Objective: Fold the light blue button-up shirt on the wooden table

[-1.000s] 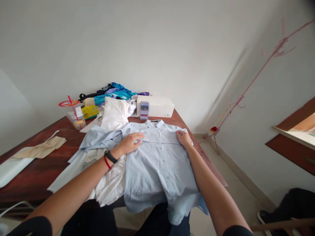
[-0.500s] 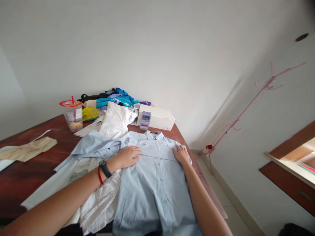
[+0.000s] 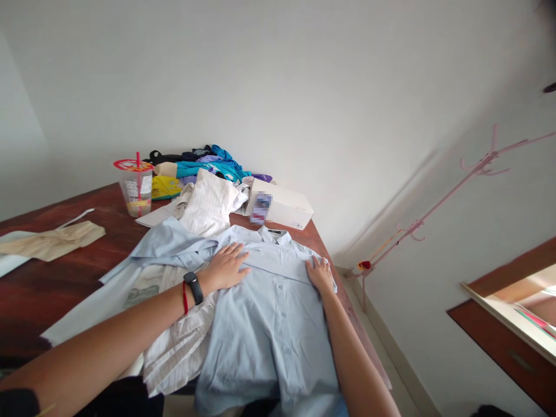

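A light blue button-up shirt (image 3: 264,313) lies spread on the dark wooden table (image 3: 87,255), collar at the far end and lower part hanging over the near edge. My left hand (image 3: 226,266) rests flat on its upper left side, fingers spread. On the right shoulder area lies my right hand (image 3: 320,273), palm down with fingers extended. The shirt's left sleeve (image 3: 174,246) stretches out over other garments. Beneath and beside it is a white striped garment (image 3: 178,347), its near end draping over the edge.
A plastic cup with a red straw (image 3: 138,188) stands at the back left. Behind the shirt are piled clothes (image 3: 212,168) and a white box (image 3: 284,202). A tan cloth (image 3: 65,240) lies far left. A pink coat rack (image 3: 452,191) leans right of the table.
The view has tilted slightly. My left hand's fingers are more spread and point further up the shirt; my right hand stays at the same spot on it.
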### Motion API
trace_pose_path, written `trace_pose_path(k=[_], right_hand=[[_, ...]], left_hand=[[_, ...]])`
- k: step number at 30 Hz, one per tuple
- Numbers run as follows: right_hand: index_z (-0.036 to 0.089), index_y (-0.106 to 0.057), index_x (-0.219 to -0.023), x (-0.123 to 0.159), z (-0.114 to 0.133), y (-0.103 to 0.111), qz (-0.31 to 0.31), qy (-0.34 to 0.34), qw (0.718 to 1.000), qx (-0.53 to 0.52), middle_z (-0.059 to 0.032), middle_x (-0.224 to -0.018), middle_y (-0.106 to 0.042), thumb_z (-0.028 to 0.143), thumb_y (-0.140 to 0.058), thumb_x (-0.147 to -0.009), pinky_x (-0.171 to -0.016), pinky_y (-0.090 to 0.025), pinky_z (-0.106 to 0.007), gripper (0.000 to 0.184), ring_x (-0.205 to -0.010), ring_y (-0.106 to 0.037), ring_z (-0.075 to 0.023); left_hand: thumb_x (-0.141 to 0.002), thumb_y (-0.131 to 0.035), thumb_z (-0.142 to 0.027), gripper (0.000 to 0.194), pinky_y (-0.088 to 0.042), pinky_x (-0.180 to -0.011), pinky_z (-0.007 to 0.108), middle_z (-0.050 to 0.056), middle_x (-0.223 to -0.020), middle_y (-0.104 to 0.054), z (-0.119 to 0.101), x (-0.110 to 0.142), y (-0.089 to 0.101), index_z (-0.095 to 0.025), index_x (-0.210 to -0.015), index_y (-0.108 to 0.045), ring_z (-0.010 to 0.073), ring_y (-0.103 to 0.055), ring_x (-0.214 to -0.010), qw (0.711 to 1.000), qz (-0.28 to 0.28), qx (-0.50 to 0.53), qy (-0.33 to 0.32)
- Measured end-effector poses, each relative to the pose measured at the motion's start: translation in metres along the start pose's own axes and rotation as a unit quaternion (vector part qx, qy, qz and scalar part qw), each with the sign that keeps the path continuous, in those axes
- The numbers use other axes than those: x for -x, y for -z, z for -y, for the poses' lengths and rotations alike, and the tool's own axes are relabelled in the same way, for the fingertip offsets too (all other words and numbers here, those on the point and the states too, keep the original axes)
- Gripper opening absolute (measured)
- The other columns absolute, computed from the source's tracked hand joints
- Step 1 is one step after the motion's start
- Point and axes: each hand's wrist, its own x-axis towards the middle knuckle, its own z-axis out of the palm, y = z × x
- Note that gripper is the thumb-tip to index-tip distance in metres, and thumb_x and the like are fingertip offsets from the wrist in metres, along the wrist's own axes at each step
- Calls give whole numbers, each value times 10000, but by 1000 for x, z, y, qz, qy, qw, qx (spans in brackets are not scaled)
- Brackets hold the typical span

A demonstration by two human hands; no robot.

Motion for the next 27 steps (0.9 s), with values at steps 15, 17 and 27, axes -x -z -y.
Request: trace_pose_path(k=[15, 17, 27], right_hand=[[212, -334, -1620, -3, -2, 1, 13, 4, 1000, -4, -127, -1713, -204, 589, -290, -1026, -1251, -185, -466, 705, -1570, -195, -314], [207, -345, -1616, -4, -3, 1, 10, 7, 1000, -8, -135, -1711, -208, 590, -299, -1024, -1249, -193, -469, 706, -1568, -202, -326], [178, -424, -1576, -4, -9, 0, -7, 32, 999, -26, -160, -1684, -271, 555, -350, -1007, -1236, -215, -474, 687, -1553, -236, -340]], left_hand=[[-930, -585, -483, 538, -303, -1189, 563, 203, -1551, -488, -6, -3, -1, -161, -1355, -650, 404, -407, -1464, 999, 1, -16, 43], [-930, -583, -492, 547, -298, -1188, 573, 207, -1558, -478, -5, -3, -2, -157, -1356, -647, 415, -381, -1478, 999, -2, -16, 46], [-937, -565, -513, 562, -292, -1190, 567, 182, -1537, -511, -4, -2, 0, -168, -1378, -618, 415, -351, -1490, 998, -14, -31, 50]])
